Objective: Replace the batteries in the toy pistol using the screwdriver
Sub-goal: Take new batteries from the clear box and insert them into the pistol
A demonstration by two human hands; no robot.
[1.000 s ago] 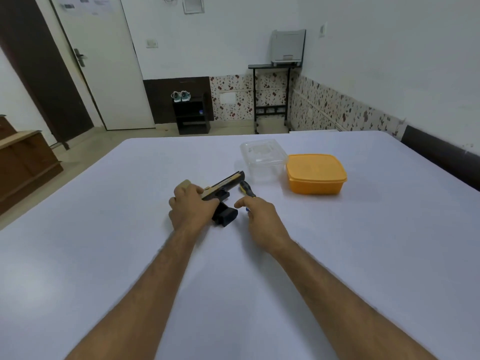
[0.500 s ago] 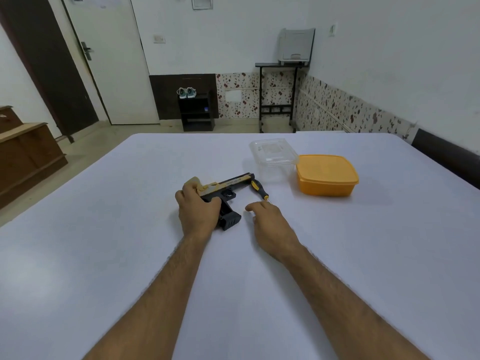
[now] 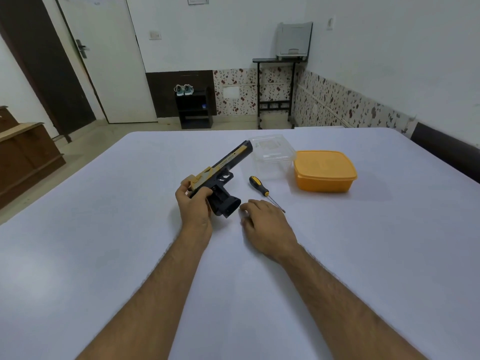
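Head camera view, looking down over two bare forearms that reach forward across a white desk [image 3: 104, 229]. Nearest, the right hand [image 3: 267, 227] lies palm down on the desk with fingers loosely spread, holding nothing. Just to its left, the left hand [image 3: 193, 203] has its grip closed around the rear of a black and yellow toy pistol [image 3: 223, 175], lifting it so the barrel angles up and away to the right, while the handle points down toward the desk near the right hand's fingertips. Just beyond the right hand, a screwdriver [image 3: 262, 189] with a black and yellow handle lies flat on the desk, its tip near the right hand. Farther back sit a clear plastic box [image 3: 271, 154] and, beside it on the right, an orange lidded box [image 3: 324, 170]. Beyond the desk, a white door [image 3: 109, 61] stands shut.
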